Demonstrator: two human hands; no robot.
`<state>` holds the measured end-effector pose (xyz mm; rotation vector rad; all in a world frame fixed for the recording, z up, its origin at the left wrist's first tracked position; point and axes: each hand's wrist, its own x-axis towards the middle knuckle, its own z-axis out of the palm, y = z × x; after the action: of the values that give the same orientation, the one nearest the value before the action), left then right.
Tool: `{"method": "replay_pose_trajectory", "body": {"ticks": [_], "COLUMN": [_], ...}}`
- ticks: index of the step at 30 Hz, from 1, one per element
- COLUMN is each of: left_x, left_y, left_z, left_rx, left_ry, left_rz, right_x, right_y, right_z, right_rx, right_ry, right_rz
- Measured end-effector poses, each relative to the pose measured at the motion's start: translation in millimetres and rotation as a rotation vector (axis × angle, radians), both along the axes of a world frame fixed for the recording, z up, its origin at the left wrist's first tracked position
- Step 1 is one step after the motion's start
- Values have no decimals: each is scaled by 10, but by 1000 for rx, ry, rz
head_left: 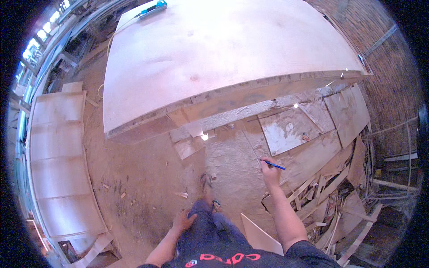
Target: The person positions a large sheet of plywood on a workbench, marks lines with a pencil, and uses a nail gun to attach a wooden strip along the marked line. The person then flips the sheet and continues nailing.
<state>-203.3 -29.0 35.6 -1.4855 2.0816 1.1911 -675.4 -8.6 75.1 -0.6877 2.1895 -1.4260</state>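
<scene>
In my right hand (269,169) is a slim blue pen (275,165), gripped between the fingers and pointing out to both sides of them. That arm reaches forward over the floor, short of the big wooden-topped table (223,53). My left hand (182,220) hangs low beside my thigh, its thumb apart from the fingers and nothing in it. A blue power tool (153,9) with a pale cord lies on the tabletop's far left corner.
At the left stands a long panelled board (60,165). A white-stained board (290,129) lies on the floor under the table's right side. Scrap wood strips (321,192) are heaped at the right, by a brick wall (384,58). Small wood chips (181,194) dot the dusty floor.
</scene>
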Motion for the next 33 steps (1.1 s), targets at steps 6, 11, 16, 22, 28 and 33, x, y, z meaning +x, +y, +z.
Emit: {"method": "replay_pose_trajectory", "body": {"ticks": [6,11,16,22,28,33], "left_x": [-129,-133,-1216,-2266,-3543,-4317], "left_y": [-503,-932,-1180,-523,401,842], "left_z": [-733,-1289,-872,-361,51,58], "left_rx": [336,198,312,237,71,316], "left_ry": [-87,58,-7,60,-16,53], "left_rz": [247,-32,371,818,1055,1236], "right_x": [-790,-1162,-1750,-2435,-3018,-3081], "right_y": [52,-569,-1606,-3173,-4055,-4072], "right_z": [891,1255,1652,1802,1573,1394], "right_rx": [200,67,-24,-69,-50,-170], "right_ry": [211,415,502,820,1114,1155], "right_rz": [21,78,190,554,938,920]}}
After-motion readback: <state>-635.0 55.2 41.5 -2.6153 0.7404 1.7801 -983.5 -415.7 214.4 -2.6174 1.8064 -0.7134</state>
